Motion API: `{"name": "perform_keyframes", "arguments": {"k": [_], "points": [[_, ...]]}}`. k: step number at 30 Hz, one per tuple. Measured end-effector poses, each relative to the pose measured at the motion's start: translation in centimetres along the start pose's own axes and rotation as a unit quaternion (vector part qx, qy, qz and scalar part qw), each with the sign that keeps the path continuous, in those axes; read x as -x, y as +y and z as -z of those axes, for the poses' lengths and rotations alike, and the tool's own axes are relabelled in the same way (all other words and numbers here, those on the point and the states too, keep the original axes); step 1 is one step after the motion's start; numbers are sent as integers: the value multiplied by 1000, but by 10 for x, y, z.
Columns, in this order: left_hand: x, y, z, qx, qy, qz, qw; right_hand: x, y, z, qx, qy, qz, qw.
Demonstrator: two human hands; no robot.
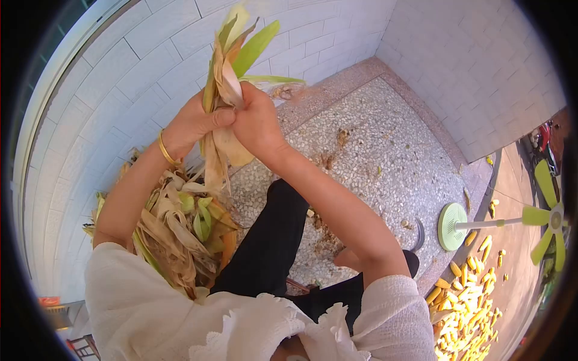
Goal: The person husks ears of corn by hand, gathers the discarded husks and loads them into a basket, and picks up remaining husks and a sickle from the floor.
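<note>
My left hand [200,123], with a gold bangle at its wrist, is closed around a bundle of dry and green corn husk [224,66]. My right hand [257,119] grips the same husk from the other side, and the two hands touch. Husk leaves stick up above the hands and hang down below them. Brownish strands like corn silk [288,91] show just beyond my right hand. Whether a cob is inside the husk is hidden by my fingers.
A heap of stripped husks [180,228] lies against the tiled wall [150,57] at left. Debris is scattered on the speckled floor [373,132]. A curved dark blade [419,234] lies near a green standing fan [453,227]. Many yellow corn cobs [466,307] are piled at lower right.
</note>
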State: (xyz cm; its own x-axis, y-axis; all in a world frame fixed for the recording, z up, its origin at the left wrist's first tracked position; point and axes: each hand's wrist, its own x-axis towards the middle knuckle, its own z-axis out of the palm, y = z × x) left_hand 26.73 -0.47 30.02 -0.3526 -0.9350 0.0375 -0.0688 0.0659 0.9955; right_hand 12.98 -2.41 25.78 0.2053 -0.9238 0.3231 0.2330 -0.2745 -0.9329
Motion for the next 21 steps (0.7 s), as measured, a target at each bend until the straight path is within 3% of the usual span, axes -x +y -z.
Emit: {"name": "perform_keyframes", "arguments": {"k": [2, 5, 7, 10, 12, 13, 14, 15, 16, 18, 21], "points": [[52, 11, 39, 69, 79, 77, 991, 19, -8, -53, -19, -47, -8, 999], [137, 14, 90, 40, 188, 75, 978, 57, -24, -131, 25, -207, -34, 977], [191, 29, 111, 7, 279, 88, 956, 76, -39, -165, -29, -334, -150, 930], [278, 56, 162, -67, 375, 69, 922, 111, -18, -195, 20, -352, -92, 931], [335, 81, 192, -166, 322, 137, 922, 123, -18, -180, 34, -382, -119, 916], [357, 81, 199, -165, 339, 145, 915, 126, -15, -169, 43, -396, -141, 906], [375, 78, 205, -250, 343, 190, 885, 128, -13, -157, 76, -398, -199, 892], [389, 73, 212, -330, 339, 233, 850, 130, -12, -144, 112, -394, -255, 876], [401, 61, 223, -469, 280, 297, 783, 134, -9, -130, 102, -379, -281, 876], [417, 6, 236, -607, 205, 385, 664, 148, 4, -97, 100, -357, -308, 876], [434, -115, 235, -527, 137, 400, 737, 178, 11, -42, 71, -256, -303, 915]]}}
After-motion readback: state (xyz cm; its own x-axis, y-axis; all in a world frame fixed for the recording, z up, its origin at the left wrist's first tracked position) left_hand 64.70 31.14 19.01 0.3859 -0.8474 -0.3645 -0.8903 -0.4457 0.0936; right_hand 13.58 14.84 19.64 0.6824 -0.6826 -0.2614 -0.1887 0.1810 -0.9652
